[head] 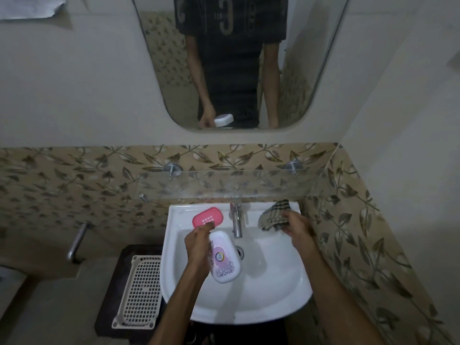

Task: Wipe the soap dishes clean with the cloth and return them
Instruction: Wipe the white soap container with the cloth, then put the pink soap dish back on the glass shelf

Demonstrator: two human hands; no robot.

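My left hand (198,247) grips a white soap dish (224,257) with a pink patterned label, held tilted above the white sink basin (271,290). A pink soap dish (207,216) lies on the sink's back left ledge, just beyond my left fingers. At the back right corner of the sink my right hand (297,229) holds a checked beige and dark cloth (273,215), which rests bunched on the ledge.
A metal tap (236,221) stands at the sink's back middle, between the two hands. A glass shelf (236,185) on metal brackets runs above the sink. A white perforated tray (140,292) sits on a dark stand to the left. The mirror (236,63) hangs above.
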